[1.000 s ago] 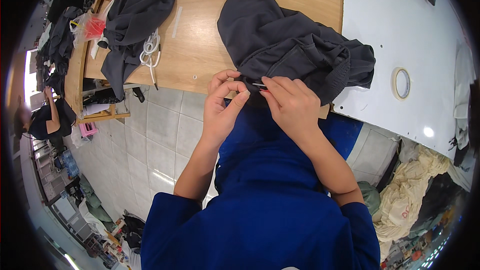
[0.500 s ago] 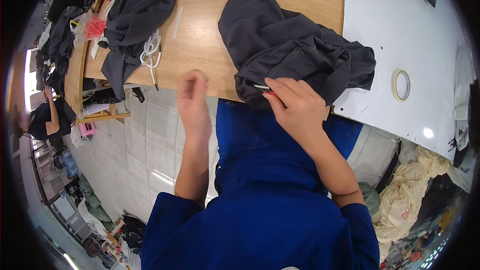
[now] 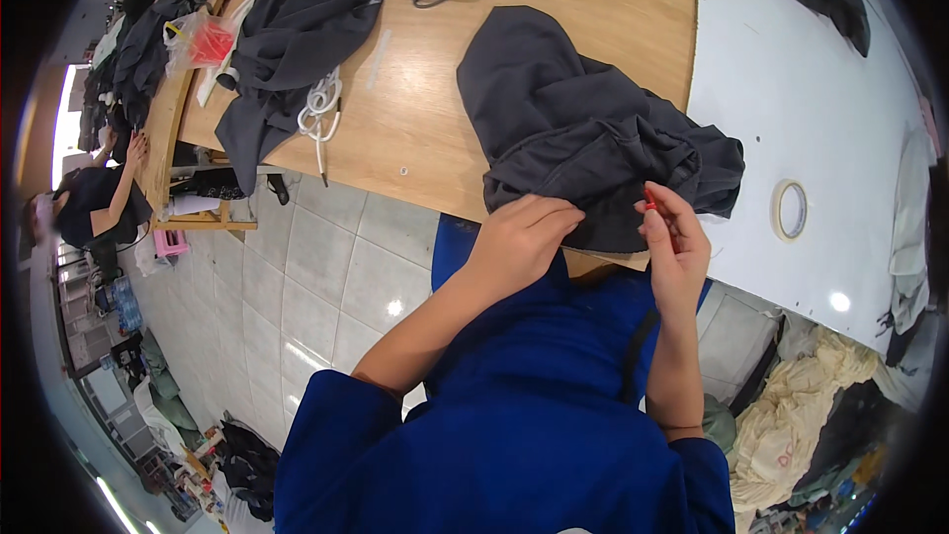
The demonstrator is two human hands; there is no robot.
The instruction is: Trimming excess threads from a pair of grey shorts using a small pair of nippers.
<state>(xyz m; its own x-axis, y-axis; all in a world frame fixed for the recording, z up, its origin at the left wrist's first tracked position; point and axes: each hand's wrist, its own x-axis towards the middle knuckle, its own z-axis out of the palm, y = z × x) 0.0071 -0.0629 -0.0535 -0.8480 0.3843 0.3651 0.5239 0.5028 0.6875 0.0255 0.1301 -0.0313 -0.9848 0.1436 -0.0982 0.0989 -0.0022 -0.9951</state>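
Observation:
A dark grey garment point(image 3: 583, 99) lies bunched near the front edge of the wooden table, part of it hanging over toward my lap. My left hand point(image 3: 524, 242) has its fingers closed at the garment's near left edge and seems to grip the cloth. At the garment's near right side, my right hand point(image 3: 677, 247) is raised, its fingers curled round a slim tool with a red part point(image 3: 649, 202). Most of that tool is hidden in the hand, so its exact kind does not show.
On the wooden table point(image 3: 425, 119) are a coiled white cord point(image 3: 318, 109), more dark garments point(image 3: 306, 35) and a small white bit point(image 3: 403, 171). A tape roll point(image 3: 790, 210) lies on the white table point(image 3: 751, 109) at right. Cream cloth point(image 3: 791, 425) is heaped below. Another person point(image 3: 104, 203) is at far left.
My left hand has come from the table's left side to the garment's near edge. My right hand has moved right with the red tool, now pointing upward. A small white bit shows on the table.

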